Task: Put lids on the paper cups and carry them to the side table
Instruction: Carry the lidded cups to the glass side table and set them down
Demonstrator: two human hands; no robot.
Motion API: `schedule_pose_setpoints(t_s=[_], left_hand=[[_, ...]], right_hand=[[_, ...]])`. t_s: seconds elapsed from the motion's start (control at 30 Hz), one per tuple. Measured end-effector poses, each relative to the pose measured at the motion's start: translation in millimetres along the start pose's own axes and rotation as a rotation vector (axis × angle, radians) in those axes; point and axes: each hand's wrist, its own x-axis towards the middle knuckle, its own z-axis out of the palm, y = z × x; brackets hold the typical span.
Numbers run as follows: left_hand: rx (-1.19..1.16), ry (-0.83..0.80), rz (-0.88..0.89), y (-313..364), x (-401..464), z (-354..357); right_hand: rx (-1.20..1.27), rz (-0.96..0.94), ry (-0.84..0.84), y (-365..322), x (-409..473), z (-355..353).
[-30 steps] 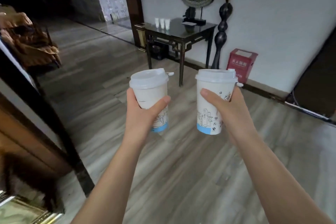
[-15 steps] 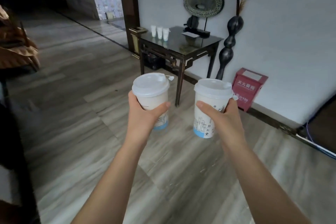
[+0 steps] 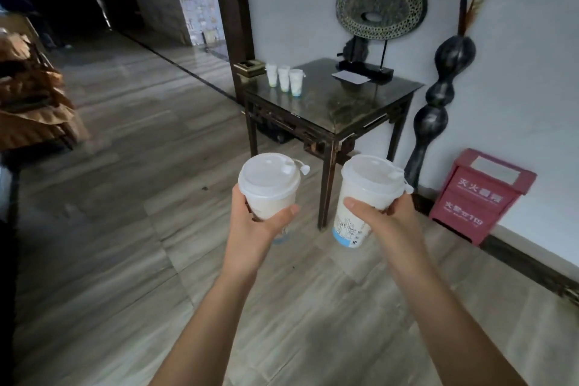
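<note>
We see a round perforated ornament [image 3: 380, 3] on a stand against the white wall. Just right of it a tall black gourd-shaped sculpture [image 3: 438, 97] rises from the wood-plank floor [image 3: 125, 229]. Further right of the ornament, low against the wall, sits a red box [image 3: 479, 194] with white lettering. Below the ornament lies a white card [image 3: 351, 77]. Far left of it we make out a brown heap [image 3: 34, 103].

Bench [image 3: 332, 110]: dark square top on carved dark legs, set against the white wall. On it: three lidded paper cups [image 3: 284, 78] in a row near its left edge, a white card [image 3: 351, 77], and a black stand [image 3: 365, 69] bearing a round perforated disc [image 3: 380, 3].
</note>
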Motion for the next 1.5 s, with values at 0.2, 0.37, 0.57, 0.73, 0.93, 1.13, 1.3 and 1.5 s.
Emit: schedule_pose_setpoints(t_s=[0.2,0.37,0.57,0.73,0.93,1.13,1.3,1.5], left_hand=[[0.002,0.061,-0.051,-33,150,45],[-0.017,0.060,-0.050,-67,288,72],[-0.008,0.029,-0.087,-102,463,96],[0.001,-0.025,-0.104,-121,589,118],[0.079,-0.065,-0.126,-167,716,154],[0.252,-0.115,-0.178,-222,819,191],[0.320,-0.173,-0.188,-263,894,225],[0.325,-0.281,-0.173,-300,977,260]], right_hand=[[-0.015,0.010,-0.042,27,168,17],[-0.055,0.003,-0.044,51,303,48],[-0.093,0.006,0.022,85,462,94],[-0.168,-0.024,0.068,102,582,121],[-0.218,-0.028,0.108,130,714,136],[-0.273,0.046,0.116,180,818,129],[-0.265,0.124,0.183,206,888,127],[-0.276,0.191,0.335,228,952,135]])
